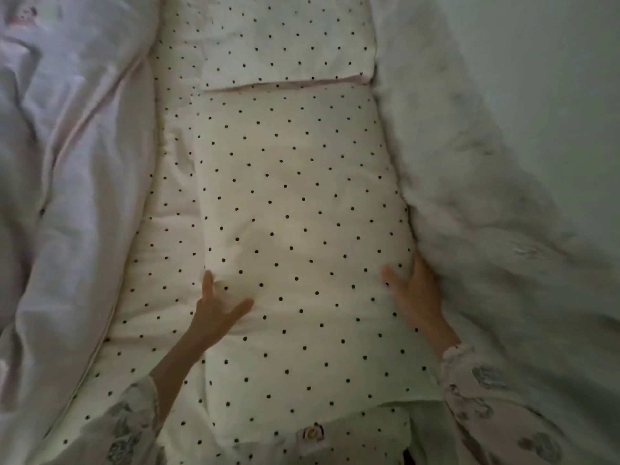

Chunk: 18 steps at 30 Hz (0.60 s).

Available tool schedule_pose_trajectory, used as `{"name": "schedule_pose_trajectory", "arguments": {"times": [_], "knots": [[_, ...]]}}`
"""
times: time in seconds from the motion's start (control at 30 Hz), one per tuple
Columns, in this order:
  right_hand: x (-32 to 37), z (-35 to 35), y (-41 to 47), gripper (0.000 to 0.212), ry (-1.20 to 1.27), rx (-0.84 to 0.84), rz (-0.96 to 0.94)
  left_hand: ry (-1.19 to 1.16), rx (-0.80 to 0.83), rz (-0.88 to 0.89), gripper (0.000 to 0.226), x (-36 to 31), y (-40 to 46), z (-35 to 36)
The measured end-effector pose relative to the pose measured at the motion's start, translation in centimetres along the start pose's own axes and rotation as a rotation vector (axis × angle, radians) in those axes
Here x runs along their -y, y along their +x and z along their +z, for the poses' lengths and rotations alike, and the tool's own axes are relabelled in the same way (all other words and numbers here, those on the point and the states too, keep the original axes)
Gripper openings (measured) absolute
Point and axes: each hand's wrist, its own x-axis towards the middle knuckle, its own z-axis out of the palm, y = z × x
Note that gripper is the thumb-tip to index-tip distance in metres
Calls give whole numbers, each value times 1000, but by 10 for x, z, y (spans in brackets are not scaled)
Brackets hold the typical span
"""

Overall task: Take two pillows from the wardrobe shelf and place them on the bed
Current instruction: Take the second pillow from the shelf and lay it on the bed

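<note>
A cream pillow with black dots lies flat on the bed sheet of the same dotted cloth. A second dotted pillow lies just beyond it, their edges meeting. My left hand rests on the near pillow's left edge, fingers spread. Along the pillow's right edge my right hand lies flat, partly tucked under the white fluffy blanket. Neither hand grips anything.
A crumpled pale duvet is bunched along the left of the bed. The fluffy blanket lines the right side, with a plain wall behind it. Patterned sleeves cover both my forearms.
</note>
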Motion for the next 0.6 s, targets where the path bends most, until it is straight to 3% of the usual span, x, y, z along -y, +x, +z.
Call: {"name": "schedule_pose_trajectory", "arguments": {"times": [0.13, 0.27, 0.37, 0.47, 0.6], "knots": [[-11, -7, 1, 109, 74, 87, 137, -89, -7, -44, 111, 7, -2, 6], [-1, -10, 15, 116, 219, 135, 173, -195, 11, -99, 112, 14, 6, 7], [7, -9, 10, 126, 46, 74, 149, -436, 51, -132, 111, 10, 9, 6], [11, -14, -11, 110, -143, -18, 110, -540, 45, -93, 89, 0, 7, 9], [25, -29, -29, 81, -93, 1, 26, -563, 10, -34, 74, -14, -5, 10]]}}
